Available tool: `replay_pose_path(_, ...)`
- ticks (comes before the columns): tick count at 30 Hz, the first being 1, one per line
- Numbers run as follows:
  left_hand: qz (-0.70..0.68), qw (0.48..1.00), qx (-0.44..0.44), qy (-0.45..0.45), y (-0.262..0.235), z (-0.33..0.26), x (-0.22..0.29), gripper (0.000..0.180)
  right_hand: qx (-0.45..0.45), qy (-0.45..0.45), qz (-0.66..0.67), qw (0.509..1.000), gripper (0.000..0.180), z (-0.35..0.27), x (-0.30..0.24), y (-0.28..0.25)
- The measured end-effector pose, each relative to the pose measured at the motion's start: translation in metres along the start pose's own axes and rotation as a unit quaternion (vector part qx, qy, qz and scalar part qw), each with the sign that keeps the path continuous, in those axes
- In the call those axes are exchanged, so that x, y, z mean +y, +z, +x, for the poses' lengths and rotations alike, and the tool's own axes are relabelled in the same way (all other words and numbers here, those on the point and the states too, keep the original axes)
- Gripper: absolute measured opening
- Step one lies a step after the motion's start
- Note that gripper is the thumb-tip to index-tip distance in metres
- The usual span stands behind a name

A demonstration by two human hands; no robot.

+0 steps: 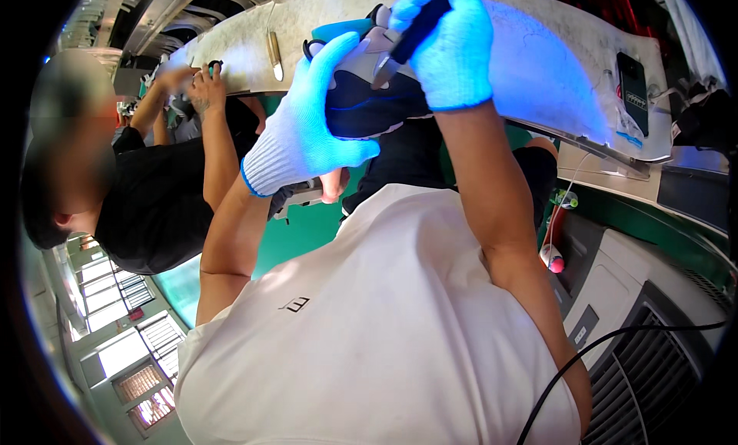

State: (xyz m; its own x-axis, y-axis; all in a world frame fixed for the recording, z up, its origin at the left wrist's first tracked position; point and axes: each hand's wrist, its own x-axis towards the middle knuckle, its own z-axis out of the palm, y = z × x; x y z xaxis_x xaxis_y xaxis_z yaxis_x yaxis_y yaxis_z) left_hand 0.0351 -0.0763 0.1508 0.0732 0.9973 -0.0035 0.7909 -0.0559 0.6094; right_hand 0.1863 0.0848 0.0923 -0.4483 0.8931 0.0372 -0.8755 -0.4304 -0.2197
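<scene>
My left hand (300, 126), in a white knit glove lit blue, grips a dark shoe (369, 103) by one end, fingers over the top and thumb underneath. The shoe has grey and black parts and a thin blue line along its side. My right hand (457, 49), gloved the same way, is closed round the black handle of a knife (419, 34). Its short slanted blade points down-left against or just above the shoe; I cannot tell whether it touches. Beyond the shoe lies a turquoise piece (338, 30), partly hidden by my left fingers.
A worn pale workbench (530, 61) curves across the top, lit blue on the right. Another knife (274, 55) lies on it at left. A dark phone (632, 95) and a small clear bag sit far right. A co-worker (165, 184) works at left; a grey vented machine (646, 330) stands lower right.
</scene>
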Motion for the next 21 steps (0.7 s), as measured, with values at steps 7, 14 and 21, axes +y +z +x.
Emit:
replay_pose_path(7, -0.006, 0.999, 0.016, 0.042, 0.001, 0.010, -0.017, 0.123, -0.023, -0.028, -0.118, 0.992, 0.043, 0.001, -0.009, -0.034)
replay_pose_path(14, 0.046, 0.999, 0.007, 0.012, 0.003, 0.017, 0.002, 0.123, -0.019, -0.035, -0.029, 0.999, 0.049, -0.015, 0.005, 0.002)
replay_pose_path(21, 0.080, 0.996, 0.026, 0.041, -0.003, 0.027, 0.006, 0.119, -0.147, 0.056, 0.205, 0.966, 0.054, -0.003, 0.001, -0.030)
